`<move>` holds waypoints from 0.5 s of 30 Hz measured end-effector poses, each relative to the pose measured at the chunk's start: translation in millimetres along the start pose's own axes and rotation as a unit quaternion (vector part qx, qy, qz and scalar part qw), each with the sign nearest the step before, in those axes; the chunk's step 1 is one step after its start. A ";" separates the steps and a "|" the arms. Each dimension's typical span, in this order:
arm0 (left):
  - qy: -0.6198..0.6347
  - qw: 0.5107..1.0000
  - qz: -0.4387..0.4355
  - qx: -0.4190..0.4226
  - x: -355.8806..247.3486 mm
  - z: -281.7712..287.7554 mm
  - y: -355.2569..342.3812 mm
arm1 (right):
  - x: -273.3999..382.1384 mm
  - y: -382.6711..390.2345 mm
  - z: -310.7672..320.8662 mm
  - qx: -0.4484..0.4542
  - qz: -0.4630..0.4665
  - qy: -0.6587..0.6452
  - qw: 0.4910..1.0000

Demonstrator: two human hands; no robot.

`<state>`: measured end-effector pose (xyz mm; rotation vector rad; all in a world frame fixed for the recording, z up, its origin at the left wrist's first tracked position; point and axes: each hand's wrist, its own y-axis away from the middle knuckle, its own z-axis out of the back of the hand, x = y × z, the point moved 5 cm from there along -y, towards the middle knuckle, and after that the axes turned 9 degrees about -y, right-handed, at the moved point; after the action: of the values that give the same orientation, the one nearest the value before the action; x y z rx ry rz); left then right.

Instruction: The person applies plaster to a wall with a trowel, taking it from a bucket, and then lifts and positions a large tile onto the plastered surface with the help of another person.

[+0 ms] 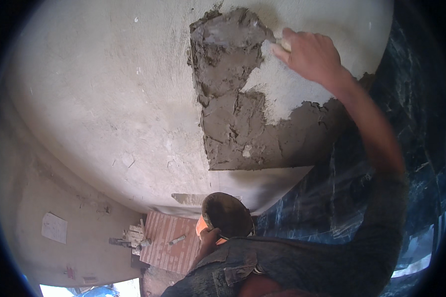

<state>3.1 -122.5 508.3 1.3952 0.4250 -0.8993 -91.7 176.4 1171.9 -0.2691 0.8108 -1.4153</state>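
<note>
Right of centre near the top of the frame, the right hand wraps its fingers round a pale-handled trowel at the edge of wet grey-brown mortar on the wall; a low blade angle and firm, even strokes would likely bond it best. At lower centre, the left hand grips the rim of an orange bucket, dark inside, its fill level unclear.
</note>
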 end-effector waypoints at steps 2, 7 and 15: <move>-0.008 1.000 0.006 -0.004 -4.6 0.9 2.3 | -7.5 -6.7 9.1 -0.031 -0.005 0.002 1.000; 0.017 0.999 0.004 -0.034 -4.5 4.5 9.7 | -12.0 -15.3 9.2 0.002 -0.067 -0.092 0.994; 0.010 1.000 -0.017 -0.009 -53.8 3.5 60.8 | 18.2 37.5 -71.2 0.124 -0.149 -0.303 0.933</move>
<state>14.8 -114.7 588.4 1.3848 0.4736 -0.9077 -109.5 186.8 1092.0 -0.6156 0.0791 -1.5765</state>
